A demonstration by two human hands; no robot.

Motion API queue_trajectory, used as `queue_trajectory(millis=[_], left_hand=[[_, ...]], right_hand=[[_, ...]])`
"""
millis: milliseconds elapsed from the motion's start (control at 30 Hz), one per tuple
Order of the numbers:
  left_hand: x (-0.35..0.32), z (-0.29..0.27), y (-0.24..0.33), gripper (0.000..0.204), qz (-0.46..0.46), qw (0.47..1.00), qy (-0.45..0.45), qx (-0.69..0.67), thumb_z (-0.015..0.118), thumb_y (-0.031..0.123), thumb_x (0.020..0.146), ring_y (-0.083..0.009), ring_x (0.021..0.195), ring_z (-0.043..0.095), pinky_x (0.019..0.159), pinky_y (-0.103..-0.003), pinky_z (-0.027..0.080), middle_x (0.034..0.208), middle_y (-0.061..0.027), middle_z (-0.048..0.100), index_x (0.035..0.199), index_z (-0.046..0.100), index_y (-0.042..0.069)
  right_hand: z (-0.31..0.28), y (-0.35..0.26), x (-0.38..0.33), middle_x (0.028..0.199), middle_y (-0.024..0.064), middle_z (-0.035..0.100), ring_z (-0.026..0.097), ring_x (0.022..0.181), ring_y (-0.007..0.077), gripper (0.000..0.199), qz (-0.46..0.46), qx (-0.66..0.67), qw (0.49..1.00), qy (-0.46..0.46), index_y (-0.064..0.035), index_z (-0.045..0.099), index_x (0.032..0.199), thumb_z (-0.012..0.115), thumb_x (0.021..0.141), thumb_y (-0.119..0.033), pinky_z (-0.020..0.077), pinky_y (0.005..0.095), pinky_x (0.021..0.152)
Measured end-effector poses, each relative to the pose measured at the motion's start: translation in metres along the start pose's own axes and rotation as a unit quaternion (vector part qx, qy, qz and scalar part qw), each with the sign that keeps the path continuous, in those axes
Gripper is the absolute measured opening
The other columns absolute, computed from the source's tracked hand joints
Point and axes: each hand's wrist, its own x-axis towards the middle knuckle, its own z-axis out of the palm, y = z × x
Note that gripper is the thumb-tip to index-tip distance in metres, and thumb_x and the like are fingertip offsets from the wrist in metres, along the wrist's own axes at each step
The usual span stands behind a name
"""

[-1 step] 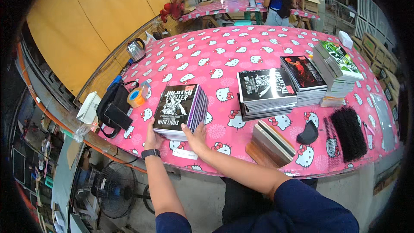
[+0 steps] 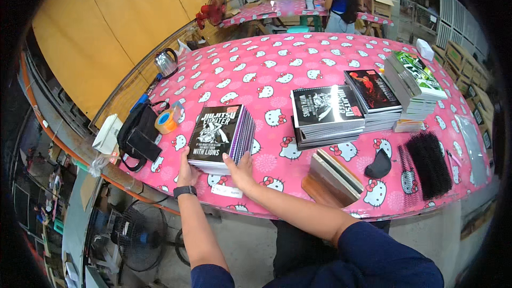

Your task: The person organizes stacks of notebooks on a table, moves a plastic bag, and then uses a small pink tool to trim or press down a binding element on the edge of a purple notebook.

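From the head camera, both hands sit at the near edge of a stack of black-covered spiral notebooks (image 2: pixel 220 137) lying on the pink cat-patterned tablecloth (image 2: pixel 256 69), towards the table's left front corner. The left hand (image 2: pixel 187 172), a dark watch on its wrist, presses against the stack's near-left corner, fingers curled to its side; the right hand (image 2: pixel 240 173) lies partly open with fingertips on the near-right corner — neither has lifted anything.

The step in hand looks like squaring or gripping the stack between both palms. A next move would call for even pressure from both sides, since the loose covers could slide apart.

Just left of the stack sit a roll of tan packing tape (image 2: pixel 166 121) and a black pouch (image 2: pixel 137 136); further right are a second black notebook pile (image 2: pixel 326 113) and a bundle of black binding combs (image 2: pixel 429 164).
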Motion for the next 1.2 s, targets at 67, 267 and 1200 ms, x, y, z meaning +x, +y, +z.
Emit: queue_trajectory(millis=[67,267,1200], left_hand=[[0.015,0.014,-0.006,0.056,0.009,1.0,0.014,0.022,0.043,0.051,0.085,-0.0254,0.105,0.054,0.091,-0.043,0.041,0.114,-0.0088,0.058,0.12,0.048,0.008],[-0.035,-0.016,-0.006,0.063,0.169,0.961,0.204,0.085,0.035,0.053,0.09,-0.0222,0.123,0.037,0.102,-0.041,0.023,0.134,-0.0084,0.042,0.133,0.037,0.008],[-0.099,0.253,-0.038,0.038,-0.093,0.963,-0.223,-0.119,0.05,0.018,0.089,-0.0221,0.096,0.059,0.082,-0.034,0.049,0.107,-0.0131,0.059,0.121,0.044,0.0]], right_hand=[[-0.017,0.002,0.009,0.138,0.0373,0.008,0.007,0.132,0.0458,0.111,0.003,0.032,0.999,-0.014,0.0121,0.002,0.135,0.044,0.075,-0.071,0.0078,0.0452,0.109],[-0.152,-0.049,-0.101,0.134,0.0239,0.031,0.03,0.126,0.0362,0.076,-0.433,-0.208,0.848,-0.224,0.0019,0.027,0.133,0.063,0.078,-0.037,0.026,0.0429,0.104],[-0.335,-0.061,-0.068,0.091,0.0061,0.065,0.06,0.081,0.0208,0.029,-0.561,-0.459,0.689,0.011,-0.0103,0.061,0.1,0.055,0.072,-0.012,0.0478,0.033,0.069]])
